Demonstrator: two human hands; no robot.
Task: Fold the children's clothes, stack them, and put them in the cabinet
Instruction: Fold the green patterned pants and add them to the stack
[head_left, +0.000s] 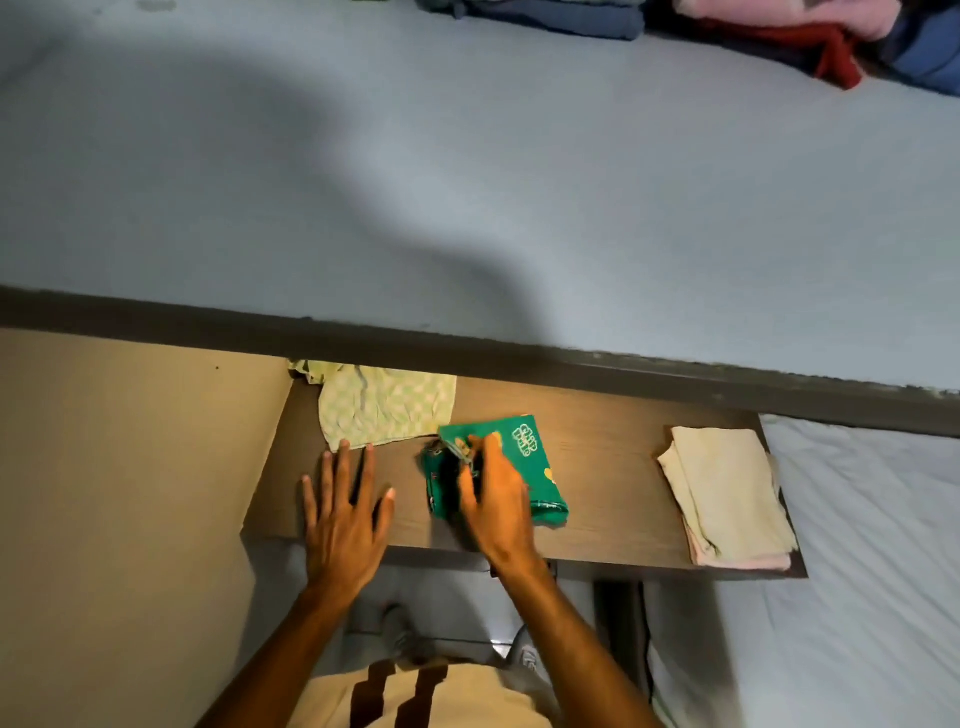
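Your right hand (491, 501) is pinching the green garment (524, 457) mid-shelf (613, 499); left hand (345, 512) rests flat, fingers spread, holding nothing. Square those edges before stacking, imo, press creases flat.

white bedsheet (857, 519), grey wall (467, 182)
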